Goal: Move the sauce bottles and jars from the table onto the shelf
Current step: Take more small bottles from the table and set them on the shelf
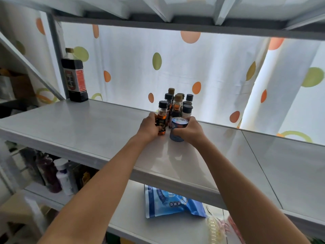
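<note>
Risked toppling the packed cluster of small bottles (177, 104) by nudging inward. Left hand (150, 128) curled tight round the amber bottle (162, 118); right hand (190, 132) wrapped round the blue jar (178, 130). Both set down mid-shelf (88, 127), just before the cluster near the back edge.

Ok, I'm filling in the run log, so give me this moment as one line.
left hand: grips small amber bottle | right hand: grips blue jar | both standing on shelf | bottle cluster right behind
</note>
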`<action>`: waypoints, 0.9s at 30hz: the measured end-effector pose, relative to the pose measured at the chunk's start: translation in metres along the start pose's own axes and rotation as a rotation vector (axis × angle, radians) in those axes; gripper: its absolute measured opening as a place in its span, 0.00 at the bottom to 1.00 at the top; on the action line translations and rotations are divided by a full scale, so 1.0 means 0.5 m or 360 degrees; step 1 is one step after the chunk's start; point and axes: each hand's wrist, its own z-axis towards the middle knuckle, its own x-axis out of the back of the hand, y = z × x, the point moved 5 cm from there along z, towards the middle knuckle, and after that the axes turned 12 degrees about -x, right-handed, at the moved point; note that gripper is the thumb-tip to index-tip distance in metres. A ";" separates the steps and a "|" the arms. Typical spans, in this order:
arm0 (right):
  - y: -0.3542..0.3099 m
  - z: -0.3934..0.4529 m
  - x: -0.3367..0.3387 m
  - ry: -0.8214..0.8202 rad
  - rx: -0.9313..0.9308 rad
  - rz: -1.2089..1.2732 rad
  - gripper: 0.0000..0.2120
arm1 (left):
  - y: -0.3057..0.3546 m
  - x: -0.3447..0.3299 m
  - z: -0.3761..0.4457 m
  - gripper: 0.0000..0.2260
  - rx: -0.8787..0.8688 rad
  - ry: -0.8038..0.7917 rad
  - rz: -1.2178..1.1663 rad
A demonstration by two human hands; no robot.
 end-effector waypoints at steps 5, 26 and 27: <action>-0.003 -0.004 -0.009 0.0156 0.0059 -0.0086 0.32 | -0.009 -0.019 0.015 0.18 0.0013 0.0099 -0.0062; 0.031 0.024 -0.047 0.0379 0.0064 -0.0003 0.36 | -0.008 -0.047 0.022 0.18 -0.0126 0.0094 -0.0043; 0.033 0.027 -0.048 0.0371 0.0068 0.0006 0.35 | -0.009 -0.049 0.022 0.19 -0.0121 0.0083 -0.0035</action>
